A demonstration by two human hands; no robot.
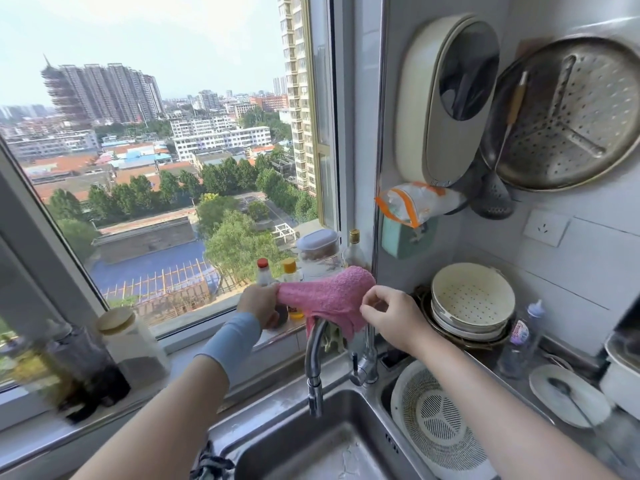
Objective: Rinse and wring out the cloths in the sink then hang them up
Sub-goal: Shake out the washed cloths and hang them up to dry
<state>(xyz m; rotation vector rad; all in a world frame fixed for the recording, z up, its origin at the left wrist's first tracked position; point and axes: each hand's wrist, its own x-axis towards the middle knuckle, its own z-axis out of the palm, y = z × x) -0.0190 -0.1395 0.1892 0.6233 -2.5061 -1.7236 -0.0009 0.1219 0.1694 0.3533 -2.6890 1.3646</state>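
Above the stainless steel sink [294, 441], over the curved chrome tap [313, 355], the pink terry cloth [325, 294] is stretched, gripped by the left hand [259, 303], pinched by the right hand [388, 318]. Hanging seems underway; an even drape and release are called for.

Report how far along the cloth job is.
Done, seemingly: no water runs from the tap, and the visible sink holds no cloth. In hand: the pink cloth lies over the tap's neck, the left hand gripping one end, the right hand pinching the other. Left: spreading it and letting go. A greenish thing behind the tap may be another cloth.
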